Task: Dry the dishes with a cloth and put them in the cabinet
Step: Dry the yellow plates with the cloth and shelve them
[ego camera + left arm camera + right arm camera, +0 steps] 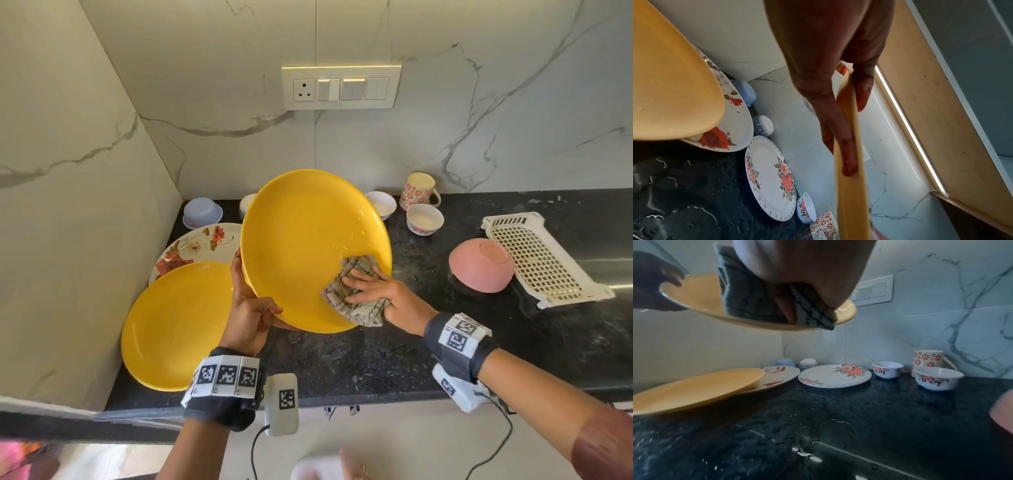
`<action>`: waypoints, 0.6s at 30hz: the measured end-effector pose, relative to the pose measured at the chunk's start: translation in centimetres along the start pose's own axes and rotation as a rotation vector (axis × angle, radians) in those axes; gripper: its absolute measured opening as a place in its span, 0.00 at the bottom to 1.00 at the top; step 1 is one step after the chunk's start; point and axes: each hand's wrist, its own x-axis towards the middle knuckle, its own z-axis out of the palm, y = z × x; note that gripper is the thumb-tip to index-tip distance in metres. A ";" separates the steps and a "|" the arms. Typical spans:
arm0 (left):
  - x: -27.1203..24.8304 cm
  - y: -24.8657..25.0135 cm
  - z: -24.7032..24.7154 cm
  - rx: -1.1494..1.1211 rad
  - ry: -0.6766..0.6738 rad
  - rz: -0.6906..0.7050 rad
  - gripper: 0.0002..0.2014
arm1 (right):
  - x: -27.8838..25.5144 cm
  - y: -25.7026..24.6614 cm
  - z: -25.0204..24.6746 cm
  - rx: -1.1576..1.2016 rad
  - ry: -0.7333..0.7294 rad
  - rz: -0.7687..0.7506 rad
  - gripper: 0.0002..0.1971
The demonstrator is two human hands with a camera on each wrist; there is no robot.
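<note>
**Wet yellow plate held up and wiped**

Two yellow plates: one (308, 240) is raised and tilted above the black bench (376, 359), the other (174, 325) lies at the bench's left end, overlapping a flowered plate (198, 246). The right wrist view shows a second flowered plate (834, 375) flat further back, so two of those as well. Bowls: two white flowered ones (424, 219), one pale blue (202, 212) upturned in the corner, a patterned one (807, 364) upturned beside it, and a pink one (481, 265) upturned against a white perforated tray (541, 260). One flower-printed mug (418, 190) stands by the wall.

The left hand (250, 308) grips the raised plate's lower left rim, thumb on the face and fingers behind. The right hand (380, 291) presses a folded patterned cloth (352, 291) against the plate's lower right, fingers spread nearly straight over it, thumb tucked beneath the cloth. Water drops sit above the cloth.
</note>
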 end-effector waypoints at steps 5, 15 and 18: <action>0.0 0.0 0.8 0.027 0.015 0.017 0.53 | 1.5 -0.5 -0.2 0.006 0.247 0.118 0.35; -0.7 0.6 2.0 0.080 0.006 0.041 0.54 | 9.5 -2.8 -2.1 0.296 0.510 0.328 0.27; -0.6 0.6 2.0 0.092 0.037 0.059 0.54 | 10.9 -4.5 -2.2 0.300 0.440 0.259 0.29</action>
